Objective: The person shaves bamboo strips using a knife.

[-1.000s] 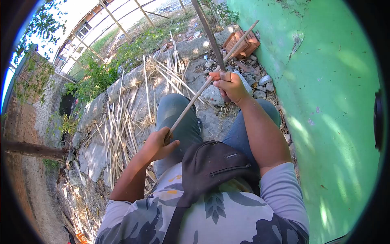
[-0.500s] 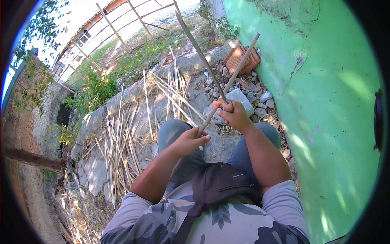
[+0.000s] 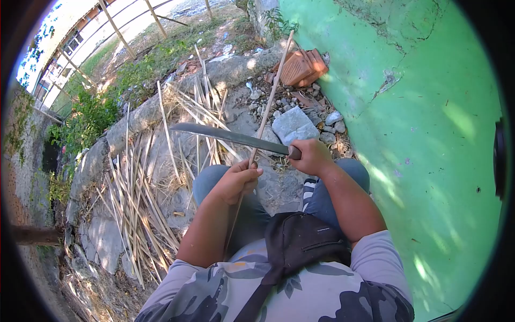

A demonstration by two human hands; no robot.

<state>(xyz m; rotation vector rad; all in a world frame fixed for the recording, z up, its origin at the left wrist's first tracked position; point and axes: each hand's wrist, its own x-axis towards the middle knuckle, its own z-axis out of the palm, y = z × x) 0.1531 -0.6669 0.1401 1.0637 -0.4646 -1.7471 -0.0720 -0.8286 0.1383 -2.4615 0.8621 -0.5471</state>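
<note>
My left hand [image 3: 237,182] is closed round a long thin bamboo strip [image 3: 272,96], which slants up and away past the stones and also runs down below the hand over my leg. A machete [image 3: 230,136] is gripped by its handle in my right hand [image 3: 311,157]. Its long dark blade points left, lying across the strip just above my left hand; whether the edge touches the strip I cannot tell. Many split strips [image 3: 137,204] lie in a pile on the ground to the left, with more strips [image 3: 206,107] ahead.
A pale stone block [image 3: 294,126] lies among rubble ahead, with stacked roof tiles [image 3: 303,68] behind it. The green wall [image 3: 429,161] rises close on my right. A low stone ledge [image 3: 236,73] crosses in front. A dark pole [image 3: 36,235] is at far left.
The machete has swung from pointing up and away to pointing left across the strip. My left hand has moved slightly left and down, and the strip stands steeper. The view has shifted.
</note>
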